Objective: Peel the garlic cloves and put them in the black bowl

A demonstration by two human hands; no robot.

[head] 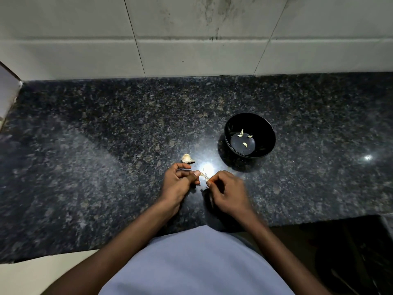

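both hands (203, 184) pinching garlic clove (203, 176), black bowl (265, 133) nearby

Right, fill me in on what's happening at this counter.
A person is peeling garlic. Both the left hand and the right hand pinch one garlic clove between their fingertips above the granite counter. Four peeled cloves already lie in the black bowl. A piece of the garlic bulb sits beside the left hand.
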